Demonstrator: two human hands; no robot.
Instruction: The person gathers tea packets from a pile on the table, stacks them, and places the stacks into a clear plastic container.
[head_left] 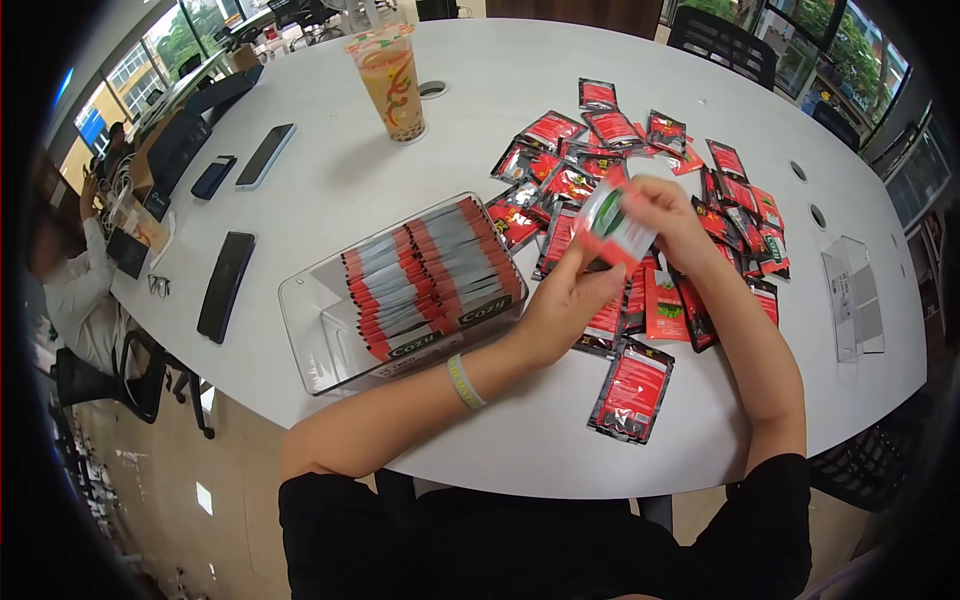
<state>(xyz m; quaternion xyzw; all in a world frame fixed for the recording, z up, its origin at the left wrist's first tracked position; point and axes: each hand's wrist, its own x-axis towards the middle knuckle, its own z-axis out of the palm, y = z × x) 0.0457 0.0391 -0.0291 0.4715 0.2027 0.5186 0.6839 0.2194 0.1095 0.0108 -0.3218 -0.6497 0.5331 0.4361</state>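
Note:
Both hands are on one red and white sachet (628,238) with a green patch, raised over the table and a little blurred. My left hand (572,305) pinches its lower edge, and my right hand (665,218) grips its upper right side. Under and around them lies a loose pile of red and black sachets (568,180). One sachet (632,392) lies apart near the front edge. To the left of my left hand stands a clear plastic box (310,345), holding two rows of upright sachets (425,275) marked "Cozy".
On the white table (480,100) stand a lidded cup of drink (390,85) and, at the right, a clear plastic holder (853,300). Several phones, one a dark phone (227,287), lie left of the box. Another person (80,255) sits at the far left.

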